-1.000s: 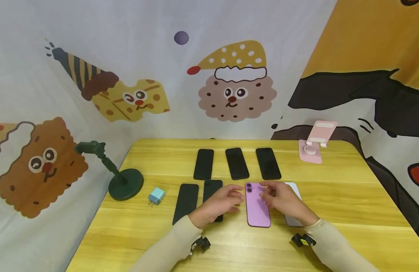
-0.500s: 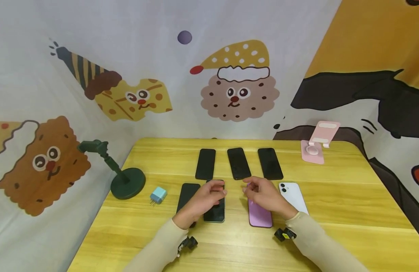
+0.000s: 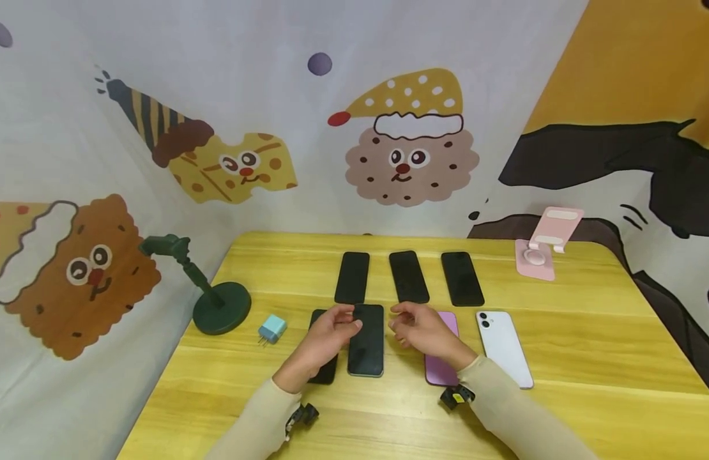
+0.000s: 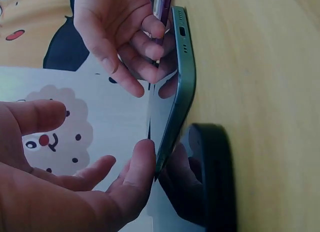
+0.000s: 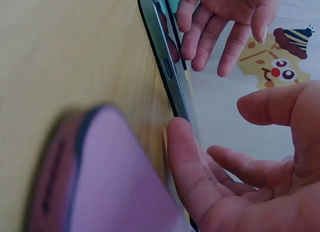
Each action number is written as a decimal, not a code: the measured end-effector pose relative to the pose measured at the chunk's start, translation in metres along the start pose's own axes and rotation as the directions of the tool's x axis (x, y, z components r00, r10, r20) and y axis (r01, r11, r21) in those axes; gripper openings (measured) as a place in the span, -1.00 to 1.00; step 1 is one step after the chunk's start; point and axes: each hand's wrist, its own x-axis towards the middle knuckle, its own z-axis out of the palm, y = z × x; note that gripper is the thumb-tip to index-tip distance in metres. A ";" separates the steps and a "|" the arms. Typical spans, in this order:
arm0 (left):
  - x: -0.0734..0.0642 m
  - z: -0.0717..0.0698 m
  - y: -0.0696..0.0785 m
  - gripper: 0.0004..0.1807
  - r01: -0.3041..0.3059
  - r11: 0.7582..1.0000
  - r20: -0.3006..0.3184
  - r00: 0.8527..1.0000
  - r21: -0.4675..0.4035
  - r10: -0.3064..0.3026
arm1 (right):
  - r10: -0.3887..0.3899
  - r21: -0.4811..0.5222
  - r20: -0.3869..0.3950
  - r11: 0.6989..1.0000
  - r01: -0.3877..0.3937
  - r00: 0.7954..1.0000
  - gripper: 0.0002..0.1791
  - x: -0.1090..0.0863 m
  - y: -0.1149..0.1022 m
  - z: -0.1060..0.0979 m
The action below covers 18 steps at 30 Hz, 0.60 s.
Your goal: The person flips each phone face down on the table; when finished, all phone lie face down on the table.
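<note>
A smartphone with a dark screen and green edge [image 3: 366, 345] lies face up on the table between my two hands. My left hand [image 3: 320, 345] is at its left side, fingers loosely bent and holding nothing, partly over a black phone [image 3: 327, 372]. On the other side my right hand [image 3: 429, 333] hovers with relaxed, spread fingers, covering part of a purple phone [image 3: 441, 372] lying back up. In the left wrist view the green edge [image 4: 187, 72] shows its charging port. Further right a white phone [image 3: 506, 348] lies back up.
Behind the hands lie three black phones, left [image 3: 352, 277], middle [image 3: 409, 276] and right [image 3: 462, 278]. A dark green stand [image 3: 221, 310] and a blue charger plug [image 3: 273, 328] are at the left. A pink phone stand [image 3: 535, 259] stands at the back right.
Both hands have moved left, from around the purple phone to either side of the green-edged phone. The white phone is now fully uncovered. The phones stay in their places on the table.
</note>
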 end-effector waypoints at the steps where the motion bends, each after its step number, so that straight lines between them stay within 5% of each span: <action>1: -0.001 0.000 -0.001 -0.32 -0.002 1.000 0.002 1.000 0.009 0.002 | 0.008 0.016 -0.001 1.000 -0.008 1.000 -0.50 0.000 0.000 0.002; 18: -0.008 0.003 0.009 -0.25 0.033 0.992 0.006 0.999 0.121 -0.034 | 0.076 0.188 0.063 0.978 -0.087 0.995 -0.36 -0.014 -0.011 0.013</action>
